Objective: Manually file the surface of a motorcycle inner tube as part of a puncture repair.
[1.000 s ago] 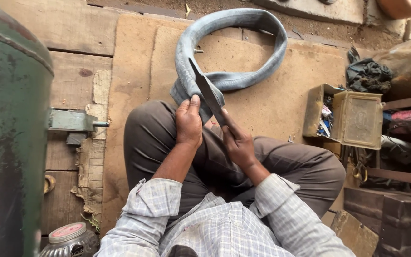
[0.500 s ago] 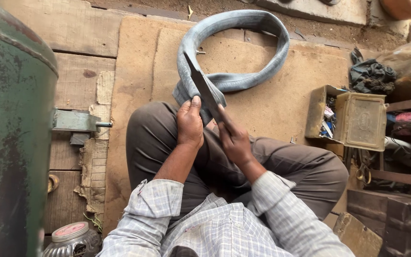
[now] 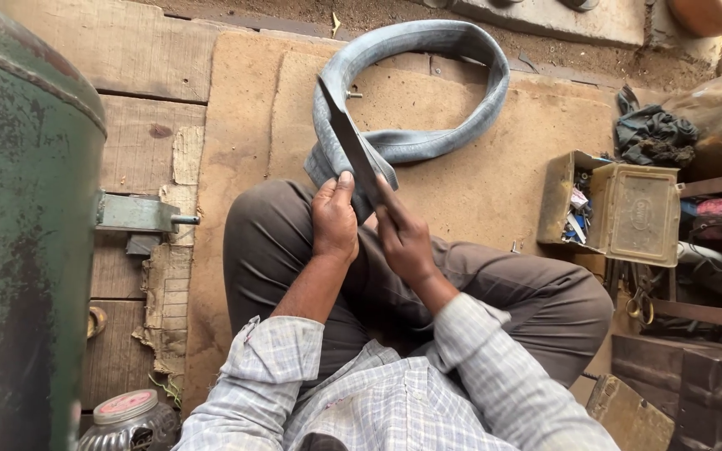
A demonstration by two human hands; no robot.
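I sit cross-legged on a brown mat (image 3: 495,175). A grey rubber inner tube (image 3: 428,142) loops across the mat, and its near end rests folded over my left knee. My left hand (image 3: 333,219) presses that folded end down on the knee. My right hand (image 3: 403,240) grips a long dark flat blade-like tool (image 3: 349,144), which slants up and to the left across the tube. Whether its edge touches the rubber is hidden.
A large green metal tank (image 3: 18,234) fills the left side, with a fitting (image 3: 139,213) sticking out. An open tin box of small parts (image 3: 620,209) stands at the right beside dark rags (image 3: 653,134). A jar with a red lid (image 3: 127,418) sits bottom left. Metal boxes (image 3: 678,376) lie bottom right.
Both hands and the blade stay on the folded tube end with only slight shifts; the blade tip has tilted a little. The view has drifted slightly.
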